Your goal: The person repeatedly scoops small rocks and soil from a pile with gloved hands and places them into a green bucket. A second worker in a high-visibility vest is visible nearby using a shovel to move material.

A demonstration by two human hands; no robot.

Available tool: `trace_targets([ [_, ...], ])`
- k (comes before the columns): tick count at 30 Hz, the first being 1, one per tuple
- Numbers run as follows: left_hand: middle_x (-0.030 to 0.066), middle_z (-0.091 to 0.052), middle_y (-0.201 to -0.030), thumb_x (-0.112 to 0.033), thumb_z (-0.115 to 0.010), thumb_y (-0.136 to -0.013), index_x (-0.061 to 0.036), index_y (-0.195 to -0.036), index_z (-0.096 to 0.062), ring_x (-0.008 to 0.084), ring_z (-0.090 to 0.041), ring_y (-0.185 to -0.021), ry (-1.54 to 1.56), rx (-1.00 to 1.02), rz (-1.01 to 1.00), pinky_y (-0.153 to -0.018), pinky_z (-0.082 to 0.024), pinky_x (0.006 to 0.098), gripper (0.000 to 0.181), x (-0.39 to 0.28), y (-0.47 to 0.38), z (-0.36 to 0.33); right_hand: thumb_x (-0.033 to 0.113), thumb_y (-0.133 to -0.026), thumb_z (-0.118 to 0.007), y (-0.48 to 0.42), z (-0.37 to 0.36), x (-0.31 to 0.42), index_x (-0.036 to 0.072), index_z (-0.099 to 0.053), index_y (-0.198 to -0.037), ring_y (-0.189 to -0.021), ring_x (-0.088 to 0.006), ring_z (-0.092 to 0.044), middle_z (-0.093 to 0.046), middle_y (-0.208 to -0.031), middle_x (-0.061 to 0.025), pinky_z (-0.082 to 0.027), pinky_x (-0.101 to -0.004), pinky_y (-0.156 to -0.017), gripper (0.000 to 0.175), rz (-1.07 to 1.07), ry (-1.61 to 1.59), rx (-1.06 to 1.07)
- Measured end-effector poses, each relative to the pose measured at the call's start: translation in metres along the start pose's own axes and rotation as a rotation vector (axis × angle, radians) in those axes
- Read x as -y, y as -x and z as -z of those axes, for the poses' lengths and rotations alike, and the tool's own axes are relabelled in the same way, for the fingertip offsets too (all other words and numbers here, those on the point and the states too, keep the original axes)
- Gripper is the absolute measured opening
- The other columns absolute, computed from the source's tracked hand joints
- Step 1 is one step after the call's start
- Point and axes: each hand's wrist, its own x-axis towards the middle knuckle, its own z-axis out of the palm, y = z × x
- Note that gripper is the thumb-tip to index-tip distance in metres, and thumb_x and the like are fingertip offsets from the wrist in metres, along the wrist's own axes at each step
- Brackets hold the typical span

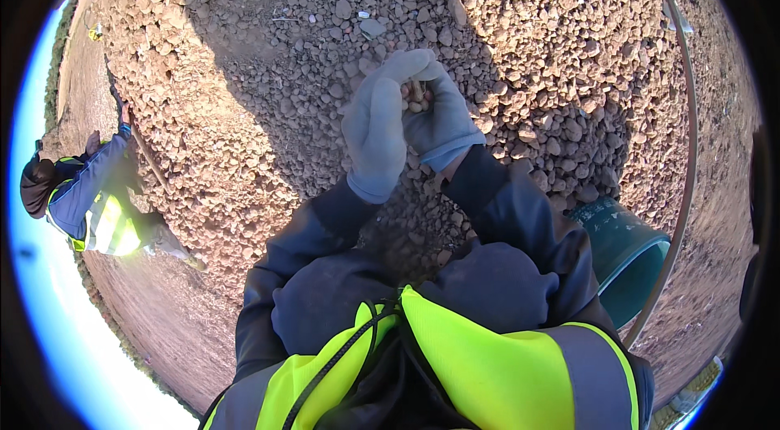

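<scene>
My left hand and my right hand, both in pale grey work gloves, are cupped together above stony soil. Between the palms lie several small, rounded, reddish-brown pieces; they may be pebbles or small bulbs, I cannot tell which. The fingertips meet at the far side and partly hide what they hold. Below the hands, loose stones cover the shaded ground. A flat grey stone lies just beyond the fingers.
A green plastic bucket lies tipped on its side at my right. Past it runs a long curved hose or pole. At the far left a person in a high-visibility vest bends over the stones near a wooden stick.
</scene>
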Motion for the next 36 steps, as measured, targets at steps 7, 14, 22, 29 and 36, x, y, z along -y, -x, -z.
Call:
trace_targets([
  [7,0.0233,-0.062,-0.129,-0.040,-0.036,-0.109,0.0070,-0.133,-0.054,0.0288,-0.060,-0.122,-0.111,0.196,-0.116,-0.105,-0.046,0.0396,0.056,-0.022,0.004,0.004,0.032,-0.101,-0.059,0.025,-0.014,0.021,0.010,-0.061,-0.097,-0.061,-0.0060,-0.056,-0.059,-0.079,0.0029,-0.049,-0.0212,-0.051,0.022,-0.185,0.221,-0.109],
  [14,0.0158,-0.071,-0.108,-0.036,-0.033,-0.110,0.0033,-0.125,-0.060,0.0330,-0.067,-0.109,0.239,0.046,0.216,-0.101,-0.051,0.0447,0.050,-0.006,0.010,0.020,0.037,-0.103,-0.053,0.190,-0.013,0.154,0.010,-0.054,-0.081,-0.051,-0.0059,-0.041,-0.050,-0.072,0.0029,-0.032,-0.0218,-0.041,0.035,0.002,0.678,0.040],
  [22,0.0118,-0.071,-0.098,-0.035,-0.037,-0.109,0.0030,-0.120,-0.062,0.0296,-0.070,-0.101,0.480,0.099,0.591,-0.097,-0.054,0.0432,0.047,0.022,0.026,0.015,0.037,-0.098,-0.064,0.388,0.015,0.182,0.009,-0.062,-0.081,-0.046,-0.0028,-0.045,-0.057,-0.068,0.0020,-0.029,-0.0181,-0.038,0.033,0.353,1.219,-1.221],
  [29,0.0104,-0.073,-0.092,-0.039,-0.037,-0.109,0.0016,-0.116,-0.065,0.0215,-0.072,-0.092,0.185,0.126,0.557,-0.080,-0.053,0.0290,0.050,0.011,0.025,0.015,0.017,-0.094,-0.067,0.346,0.002,0.193,0.001,-0.071,-0.108,-0.086,-0.0191,-0.070,-0.069,-0.097,-0.0104,-0.055,-0.0324,-0.076,0.022,0.245,2.066,-1.130],
  [36,0.0125,-0.073,-0.091,-0.039,-0.041,-0.108,0.0035,-0.115,-0.065,0.0222,-0.072,-0.086,0.199,0.082,0.600,-0.081,-0.056,0.0328,0.049,-0.002,0.035,0.016,0.029,-0.087,-0.068,0.048,-0.093,0.206,0.013,-0.070,-0.107,-0.106,-0.0334,-0.058,-0.064,-0.112,-0.0101,-0.047,-0.0453,-0.089,0.025,1.461,2.596,0.047],
])
